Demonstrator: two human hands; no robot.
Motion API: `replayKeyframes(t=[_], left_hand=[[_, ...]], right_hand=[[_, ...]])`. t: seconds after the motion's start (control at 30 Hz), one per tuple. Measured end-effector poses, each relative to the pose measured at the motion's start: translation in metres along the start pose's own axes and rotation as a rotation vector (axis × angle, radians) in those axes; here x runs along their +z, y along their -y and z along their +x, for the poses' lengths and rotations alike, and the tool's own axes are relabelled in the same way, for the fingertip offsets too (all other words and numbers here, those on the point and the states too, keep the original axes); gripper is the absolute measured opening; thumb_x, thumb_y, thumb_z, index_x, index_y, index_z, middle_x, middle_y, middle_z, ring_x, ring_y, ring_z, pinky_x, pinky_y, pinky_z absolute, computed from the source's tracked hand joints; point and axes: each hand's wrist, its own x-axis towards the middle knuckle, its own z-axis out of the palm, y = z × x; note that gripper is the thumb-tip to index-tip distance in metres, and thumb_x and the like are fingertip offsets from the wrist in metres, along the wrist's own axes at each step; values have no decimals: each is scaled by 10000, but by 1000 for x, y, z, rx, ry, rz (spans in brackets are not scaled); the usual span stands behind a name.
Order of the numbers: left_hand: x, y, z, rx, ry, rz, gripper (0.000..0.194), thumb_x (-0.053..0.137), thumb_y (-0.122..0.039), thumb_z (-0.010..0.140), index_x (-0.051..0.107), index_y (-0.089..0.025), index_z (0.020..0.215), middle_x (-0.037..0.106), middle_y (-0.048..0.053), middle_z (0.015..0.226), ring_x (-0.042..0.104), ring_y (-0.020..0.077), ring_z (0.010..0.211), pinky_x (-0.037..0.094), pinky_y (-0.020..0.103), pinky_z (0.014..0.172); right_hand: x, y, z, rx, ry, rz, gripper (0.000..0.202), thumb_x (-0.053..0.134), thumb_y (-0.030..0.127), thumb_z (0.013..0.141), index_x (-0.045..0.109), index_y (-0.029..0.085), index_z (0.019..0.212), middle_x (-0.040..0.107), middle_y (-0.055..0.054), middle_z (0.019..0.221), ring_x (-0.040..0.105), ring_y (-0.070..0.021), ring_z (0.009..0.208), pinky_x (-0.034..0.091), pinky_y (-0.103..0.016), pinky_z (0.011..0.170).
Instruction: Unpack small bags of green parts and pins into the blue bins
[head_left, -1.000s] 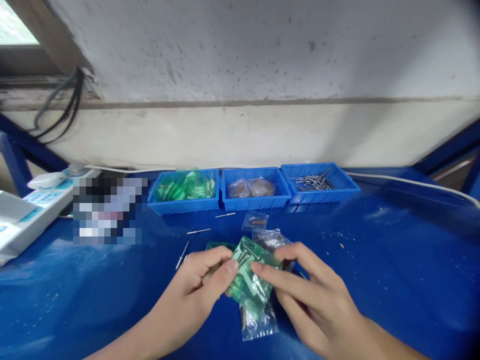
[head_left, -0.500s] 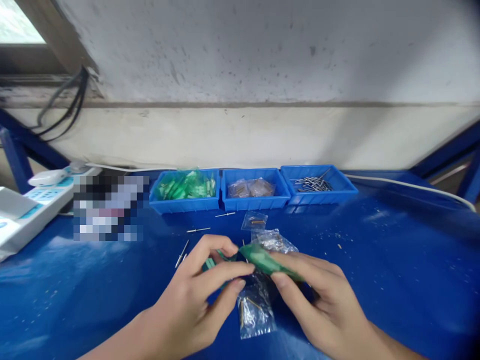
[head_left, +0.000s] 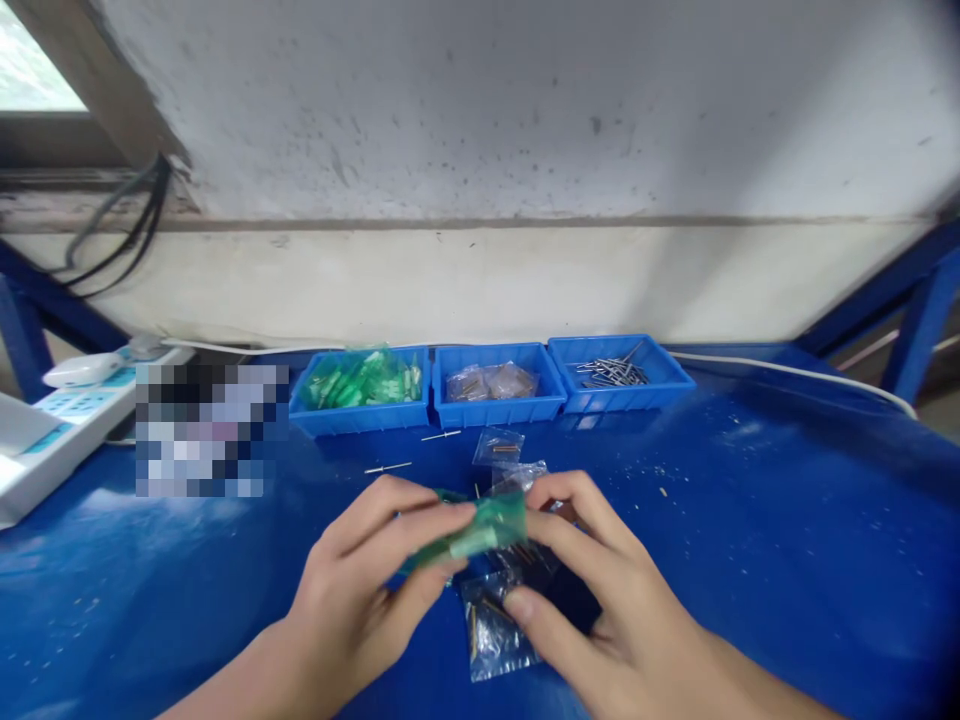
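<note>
A green plastic bag (head_left: 480, 532) with pale pieces inside is pinched between the thumb and fingers of my left hand (head_left: 375, 580). At the bag's right end, the fingertips of my right hand (head_left: 600, 580) touch or nearly touch it, with thumb and fingers apart. Below the hands lies a clear bag (head_left: 495, 640) holding brass-coloured pins. More clear bags lie partly hidden behind and under the hands, and a small clear bag (head_left: 499, 448) sits farther back.
Three blue bins stand along the wall: one with green bags (head_left: 360, 418), one with clear bags (head_left: 501, 412), one with metal rivets (head_left: 626, 401). Loose rivets (head_left: 388, 468) lie left of centre. A white power strip (head_left: 82, 420) is at the left.
The green bag has moved left and is now gripped by my left hand, whose fingers were apart before. My right hand has loosened its pinch, its thumb now away from the bag. The view has shifted slightly.
</note>
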Motion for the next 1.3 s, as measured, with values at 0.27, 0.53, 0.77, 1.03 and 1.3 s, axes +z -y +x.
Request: replayKeyframes(t=[0.27, 0.53, 0.77, 1.03, 1.3], left_hand=[[4, -2, -7, -10, 141, 59, 460, 478, 22, 826, 570, -257, 1181, 463, 55, 1019, 514, 141, 929, 469, 240, 773], [0, 1, 1, -649, 282, -618, 441, 254, -428, 966, 568, -174, 787, 504, 5, 702, 457, 118, 658, 406, 237, 617], [3, 4, 4, -692, 297, -573, 273, 478, -364, 906, 567, -163, 745, 454, -31, 603, 412, 85, 543, 356, 204, 505], [1, -3, -2, 171, 43, 67, 215, 594, -42, 792, 635, -185, 948, 608, 45, 881, 554, 146, 772, 490, 295, 723], [5, -3, -1, -55, 176, -55, 254, 609, -148, 816, 612, -208, 1063, 587, 71, 996, 547, 192, 922, 485, 334, 808]], right_hand=[[3, -5, 3, 120, -7, 175, 242, 459, 189, 901, 643, 245, 1047, 605, 32, 673, 527, -100, 558, 451, -224, 510], [3, -16, 0, -284, -89, -165, 379, 468, 61, 846, 582, 139, 1199, 550, -15, 647, 482, -119, 542, 430, -251, 479], [6, -16, -6, -220, 2, -219, 524, 446, 21, 823, 474, 218, 1307, 452, -120, 1196, 509, -182, 1043, 514, -319, 799], [3, 2, 1, 46, -12, -37, 119, 543, 315, 841, 610, 222, 874, 529, -43, 848, 534, -195, 843, 508, -396, 772], [6, -4, -1, 52, -97, 63, 278, 473, 194, 886, 613, 256, 1119, 638, -26, 807, 608, -161, 756, 523, -325, 705]])
